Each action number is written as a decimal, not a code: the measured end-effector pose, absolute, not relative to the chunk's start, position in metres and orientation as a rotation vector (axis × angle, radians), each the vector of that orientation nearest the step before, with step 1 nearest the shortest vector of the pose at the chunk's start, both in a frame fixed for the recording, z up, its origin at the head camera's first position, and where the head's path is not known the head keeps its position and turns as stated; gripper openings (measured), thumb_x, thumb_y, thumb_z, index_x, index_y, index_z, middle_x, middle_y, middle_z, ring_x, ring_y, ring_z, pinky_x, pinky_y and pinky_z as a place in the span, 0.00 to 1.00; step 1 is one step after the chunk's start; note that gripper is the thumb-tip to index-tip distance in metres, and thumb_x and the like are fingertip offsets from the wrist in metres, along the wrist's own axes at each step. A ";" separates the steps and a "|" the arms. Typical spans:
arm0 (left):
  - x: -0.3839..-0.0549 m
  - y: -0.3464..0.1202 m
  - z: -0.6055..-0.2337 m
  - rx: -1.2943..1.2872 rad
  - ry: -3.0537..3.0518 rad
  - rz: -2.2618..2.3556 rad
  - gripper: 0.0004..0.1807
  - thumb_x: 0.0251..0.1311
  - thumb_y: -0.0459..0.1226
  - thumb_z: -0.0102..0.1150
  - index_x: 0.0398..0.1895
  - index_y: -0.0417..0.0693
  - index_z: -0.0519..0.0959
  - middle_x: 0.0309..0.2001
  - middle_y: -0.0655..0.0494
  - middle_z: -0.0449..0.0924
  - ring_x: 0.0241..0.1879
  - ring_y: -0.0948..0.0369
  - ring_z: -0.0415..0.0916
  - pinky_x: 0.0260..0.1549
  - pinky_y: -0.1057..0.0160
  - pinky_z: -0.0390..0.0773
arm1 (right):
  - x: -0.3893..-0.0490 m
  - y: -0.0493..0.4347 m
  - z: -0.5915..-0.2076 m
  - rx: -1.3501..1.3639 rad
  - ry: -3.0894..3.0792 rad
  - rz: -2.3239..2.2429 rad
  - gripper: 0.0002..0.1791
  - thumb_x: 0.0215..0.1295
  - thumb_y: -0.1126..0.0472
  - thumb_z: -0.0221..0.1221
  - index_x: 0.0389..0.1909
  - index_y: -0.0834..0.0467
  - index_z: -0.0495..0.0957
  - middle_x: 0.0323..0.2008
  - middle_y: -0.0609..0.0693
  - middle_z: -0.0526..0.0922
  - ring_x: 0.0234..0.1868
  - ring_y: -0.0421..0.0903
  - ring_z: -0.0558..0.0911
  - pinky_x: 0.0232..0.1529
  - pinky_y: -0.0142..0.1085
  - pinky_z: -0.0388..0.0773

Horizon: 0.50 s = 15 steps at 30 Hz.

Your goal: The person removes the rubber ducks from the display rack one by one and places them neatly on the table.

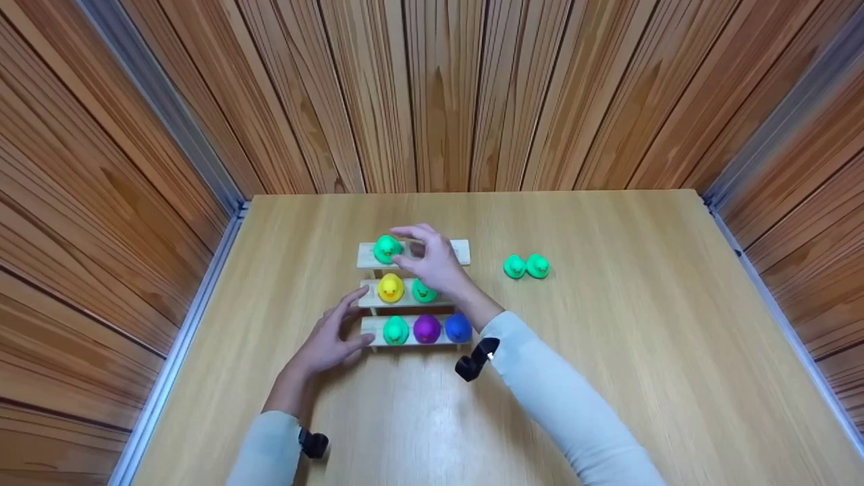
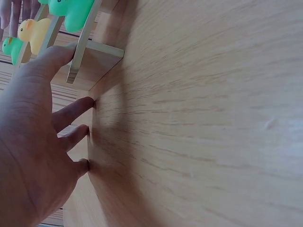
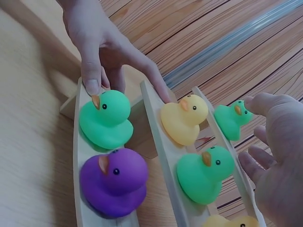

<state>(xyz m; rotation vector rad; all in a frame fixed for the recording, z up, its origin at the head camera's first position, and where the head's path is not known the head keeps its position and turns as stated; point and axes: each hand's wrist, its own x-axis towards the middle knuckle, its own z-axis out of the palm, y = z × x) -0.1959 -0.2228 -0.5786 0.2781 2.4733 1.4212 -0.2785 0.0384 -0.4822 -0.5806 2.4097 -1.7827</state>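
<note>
A wood-grain table [image 1: 607,378] is enclosed by plank-patterned walls [image 1: 445,94]. On it, a three-tiered rack [image 1: 462,252] is touched at its left end by the left hand [image 1: 331,341], fingers extended and apart. A green duck [image 1: 387,248] is seated on the top tier; beside it the right hand [image 1: 435,260] is held, thumb and forefinger parted; whether the duck is touched cannot be told.

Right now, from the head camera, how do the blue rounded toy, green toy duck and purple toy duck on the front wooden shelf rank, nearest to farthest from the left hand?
1. Green toy duck: left on the front shelf, nearest the left hand.
2. Purple toy duck: middle.
3. Blue rounded toy: right side.
</note>
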 end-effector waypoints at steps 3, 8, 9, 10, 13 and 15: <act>-0.196 -0.223 -0.580 0.282 2.471 1.426 0.48 0.75 0.46 0.74 0.89 0.82 0.56 0.83 0.45 0.74 0.88 0.39 0.60 0.86 0.20 0.51 | -0.278 0.034 -0.484 -0.566 2.395 -1.796 0.26 0.77 0.66 0.70 0.73 0.62 0.81 0.71 0.63 0.81 0.77 0.63 0.80 0.83 0.55 0.77; -0.197 -0.224 -0.581 0.310 2.460 1.445 0.48 0.75 0.44 0.73 0.89 0.80 0.56 0.83 0.44 0.74 0.88 0.40 0.62 0.87 0.21 0.50 | -0.279 0.027 -0.487 -0.577 2.397 -1.792 0.24 0.77 0.67 0.69 0.71 0.62 0.83 0.68 0.63 0.82 0.74 0.62 0.83 0.81 0.54 0.79; -0.196 -0.223 -0.580 0.314 2.458 1.450 0.48 0.75 0.44 0.74 0.89 0.80 0.57 0.83 0.44 0.74 0.88 0.40 0.63 0.87 0.21 0.50 | -0.280 0.026 -0.487 -0.576 2.400 -1.786 0.23 0.77 0.67 0.69 0.70 0.62 0.84 0.68 0.63 0.82 0.73 0.62 0.84 0.81 0.53 0.79; -0.196 -0.223 -0.580 0.315 2.455 1.455 0.48 0.75 0.44 0.74 0.89 0.80 0.57 0.84 0.44 0.74 0.88 0.40 0.63 0.87 0.21 0.50 | -0.280 0.025 -0.487 -0.575 2.401 -1.781 0.23 0.77 0.67 0.69 0.70 0.62 0.84 0.68 0.63 0.81 0.73 0.62 0.84 0.81 0.52 0.79; -0.197 -0.223 -0.580 0.320 2.447 1.470 0.48 0.75 0.43 0.74 0.89 0.79 0.58 0.85 0.44 0.72 0.88 0.40 0.63 0.87 0.21 0.50 | -0.280 0.024 -0.487 -0.552 2.406 -1.772 0.23 0.77 0.67 0.69 0.70 0.60 0.84 0.69 0.62 0.81 0.73 0.63 0.84 0.80 0.50 0.81; -0.196 -0.223 -0.580 0.319 2.444 1.472 0.48 0.75 0.43 0.73 0.89 0.80 0.58 0.85 0.43 0.72 0.88 0.39 0.63 0.87 0.21 0.51 | -0.281 0.023 -0.488 -0.536 2.415 -1.769 0.23 0.78 0.67 0.69 0.70 0.59 0.84 0.69 0.62 0.81 0.72 0.62 0.85 0.79 0.50 0.81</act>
